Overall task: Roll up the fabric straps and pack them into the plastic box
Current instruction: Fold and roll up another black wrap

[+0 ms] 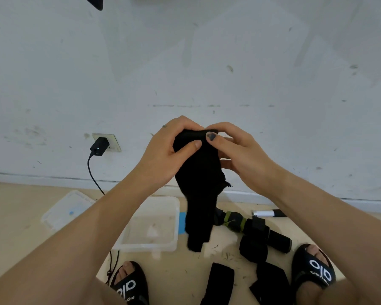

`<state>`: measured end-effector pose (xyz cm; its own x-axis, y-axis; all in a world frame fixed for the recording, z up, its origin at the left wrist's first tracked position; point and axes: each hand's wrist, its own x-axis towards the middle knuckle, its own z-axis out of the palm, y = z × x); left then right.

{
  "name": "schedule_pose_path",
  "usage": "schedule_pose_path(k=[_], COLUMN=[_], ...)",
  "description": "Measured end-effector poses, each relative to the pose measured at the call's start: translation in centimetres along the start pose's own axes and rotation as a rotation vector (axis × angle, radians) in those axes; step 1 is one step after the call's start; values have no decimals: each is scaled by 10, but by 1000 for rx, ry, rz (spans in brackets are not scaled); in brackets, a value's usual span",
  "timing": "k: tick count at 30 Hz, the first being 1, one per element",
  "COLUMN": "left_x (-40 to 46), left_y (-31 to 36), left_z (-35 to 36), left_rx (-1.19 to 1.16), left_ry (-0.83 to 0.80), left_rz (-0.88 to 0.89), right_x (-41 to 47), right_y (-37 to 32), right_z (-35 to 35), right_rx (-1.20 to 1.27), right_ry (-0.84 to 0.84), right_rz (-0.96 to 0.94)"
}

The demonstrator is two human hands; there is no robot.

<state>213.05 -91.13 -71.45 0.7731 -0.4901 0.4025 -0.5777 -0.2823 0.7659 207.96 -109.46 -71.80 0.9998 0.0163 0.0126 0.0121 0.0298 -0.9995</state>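
Scuffed white wall (207,51) fills my far view above a tan floor (13,212). I see my left hand (163,155) and right hand (242,155) both pinching the top of a black fabric strap (198,194) that dangles just right of the open plastic box (150,230); more straps (220,280) lie nearer.

Pale wooden floor (13,208) fills the bottom of the frame, with a clear rectangular plastic box (151,246) sitting lower centre and its clear plastic lid (63,213) lying just left of it. Right of the box, a cluster of rolled black fabric straps (254,246) lies on the boards, flat black fabric strips (220,282) sit at the bottom edge, and a black-and-white marker pen (267,213) lies further back.
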Motion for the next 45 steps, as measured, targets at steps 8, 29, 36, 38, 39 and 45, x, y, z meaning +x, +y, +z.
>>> schedule_pose_path(k=[8,29,36,38,39,45], left_x=[-2,0,3,4,3,2], left_y=[2,6,11,9,7,6], left_z=[1,5,9,9,9,9], left_rx=[-196,-561,-531,-528,-544,-585], left_ry=[0,-20,-41,-24,-11,15], left_rz=[-130,-401,-465,-504,-507,-474], right_x=[1,0,1,1,1,2], right_y=[-6,-5,-2,-2,-2,0], right_z=[-4,-4,-6,-6,-6,-4], right_rx=[133,53,19,8,12,151], right_ry=[-24,20,30,39,44,-24], right_rz=[33,46,-31,-48,-52,117])
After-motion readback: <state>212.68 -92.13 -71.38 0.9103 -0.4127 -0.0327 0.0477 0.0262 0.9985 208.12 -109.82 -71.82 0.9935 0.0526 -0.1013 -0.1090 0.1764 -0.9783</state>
